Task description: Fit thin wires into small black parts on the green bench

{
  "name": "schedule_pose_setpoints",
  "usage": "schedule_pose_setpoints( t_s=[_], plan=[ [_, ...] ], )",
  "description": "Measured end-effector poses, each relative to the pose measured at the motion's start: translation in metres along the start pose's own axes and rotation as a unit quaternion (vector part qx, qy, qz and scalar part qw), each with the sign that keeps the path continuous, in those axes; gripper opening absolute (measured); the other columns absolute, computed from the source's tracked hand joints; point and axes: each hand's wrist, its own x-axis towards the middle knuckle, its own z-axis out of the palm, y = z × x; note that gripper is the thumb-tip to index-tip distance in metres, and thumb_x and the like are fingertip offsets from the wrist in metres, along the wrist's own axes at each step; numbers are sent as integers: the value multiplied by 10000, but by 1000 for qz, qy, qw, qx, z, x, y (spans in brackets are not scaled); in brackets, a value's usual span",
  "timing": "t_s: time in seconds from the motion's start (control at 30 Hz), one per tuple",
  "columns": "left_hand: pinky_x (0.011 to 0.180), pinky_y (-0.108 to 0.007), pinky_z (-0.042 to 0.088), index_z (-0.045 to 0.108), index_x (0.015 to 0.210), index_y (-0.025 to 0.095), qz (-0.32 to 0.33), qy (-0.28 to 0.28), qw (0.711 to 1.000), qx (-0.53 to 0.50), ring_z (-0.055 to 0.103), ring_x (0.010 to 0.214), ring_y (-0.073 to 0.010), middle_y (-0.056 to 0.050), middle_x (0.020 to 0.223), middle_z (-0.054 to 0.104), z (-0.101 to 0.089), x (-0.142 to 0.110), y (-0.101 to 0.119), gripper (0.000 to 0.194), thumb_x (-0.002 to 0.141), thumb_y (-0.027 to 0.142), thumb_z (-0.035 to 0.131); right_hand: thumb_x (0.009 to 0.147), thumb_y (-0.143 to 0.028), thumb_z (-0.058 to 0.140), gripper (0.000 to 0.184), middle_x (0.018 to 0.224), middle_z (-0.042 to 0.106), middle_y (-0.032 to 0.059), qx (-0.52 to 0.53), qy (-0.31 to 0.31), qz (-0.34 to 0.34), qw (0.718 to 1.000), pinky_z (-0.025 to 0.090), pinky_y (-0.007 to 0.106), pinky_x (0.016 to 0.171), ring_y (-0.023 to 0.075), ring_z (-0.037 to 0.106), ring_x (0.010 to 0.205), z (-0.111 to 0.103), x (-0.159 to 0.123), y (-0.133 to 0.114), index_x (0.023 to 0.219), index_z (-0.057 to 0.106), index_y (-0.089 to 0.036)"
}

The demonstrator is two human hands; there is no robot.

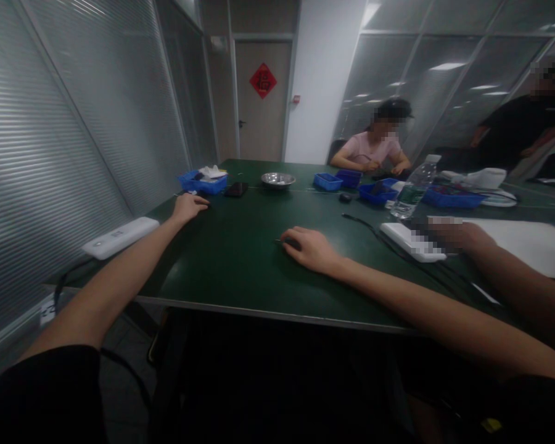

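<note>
The metal bowl point(277, 185) sits toward the far side of the green tabletop point(240, 259). In front of it and slightly to its right, the right hand point(311, 248) rests low over the tabletop, its fingers closed around a dark-handled tool point(293, 243) whose thin tip points left. The left hand point(188, 208) lies in front of the bowl and well to its left, beside a small dark piece point(205, 205); I cannot tell whether its fingers are clamped on that piece or merely next to it.

Left of the bowl are a flat black object point(236, 189) and, farther left, a blue bin point(216, 186) with white material in it. A white power strip point(120, 238) lies in front of the bowl, far to its left. Right of the bowl stand a blue tray point(329, 185) and, farther right, an upright, slightly tilted clear bottle point(412, 190). Beyond these, to the right of the bowl, a person in a pink top point(372, 147) sits across the tabletop. Another person's hand point(465, 239), in front of the bowl and far to its right, is beside a white box-shaped object point(400, 237).
</note>
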Motion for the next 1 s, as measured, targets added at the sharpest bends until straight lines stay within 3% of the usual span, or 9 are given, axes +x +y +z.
schedule_pose_setpoints(
  t_s=[0.17, 0.33, 0.53, 0.73, 0.87, 1.0],
  plan=[
    [1007, -385, 532, 833, 1038, 205, 26, 5, 1000, -5, 741, 1011, -268, -98, 1022, 804, 4, 2, -4, 249, 794, 245, 802, 1005, -328, 572, 227, 1083, 692, 64, -5, 1, -1, 1000, 443, 297, 771, 192, 640, 889, 1, 1, 0, 1186, 665, -226],
    [949, -334, 566, 795, 1118, 166, 13, 1, 998, -60, 751, 1019, -242, -111, 1073, 799, 7, 4, -6, 361, 759, 191, 819, 1005, -329, 572, 224, 1080, 696, 61, -6, 6, -2, 1000, 448, 299, 780, 195, 647, 899, 2, 0, 1, 1182, 667, -229],
    [989, -399, 546, 840, 1020, 173, 5, -4, 1000, -4, 750, 955, -287, -113, 963, 806, -1, -2, 2, 239, 800, 258, 802, 998, -323, 582, 231, 1098, 697, 63, -7, 5, -3, 1000, 447, 300, 771, 195, 649, 899, 4, 1, 2, 1195, 666, -235],
    [1043, -386, 523, 847, 987, 219, 20, -7, 1000, -22, 744, 1022, -291, -85, 996, 809, -4, -8, 13, 219, 779, 268, 801, 998, -327, 584, 230, 1081, 694, 61, -4, 5, -4, 1000, 450, 302, 772, 191, 646, 882, 3, 0, 3, 1190, 668, -231],
    [1053, -385, 531, 812, 1077, 205, 43, -90, 987, -129, 741, 1079, -263, -82, 1074, 803, 5, -15, 36, 323, 760, 264, 809, 1002, -319, 583, 229, 1092, 695, 65, 4, 3, -4, 1000, 459, 298, 784, 187, 647, 886, 2, 0, 2, 1194, 667, -229],
    [1067, -416, 527, 789, 1132, 215, 104, -220, 945, -218, 721, 1138, -254, -83, 1189, 777, 21, -36, 83, 391, 757, 310, 844, 1016, -325, 567, 232, 1109, 694, 67, 17, 14, -11, 1000, 466, 299, 795, 187, 647, 901, 0, 0, 0, 1205, 658, -227]
  ],
)
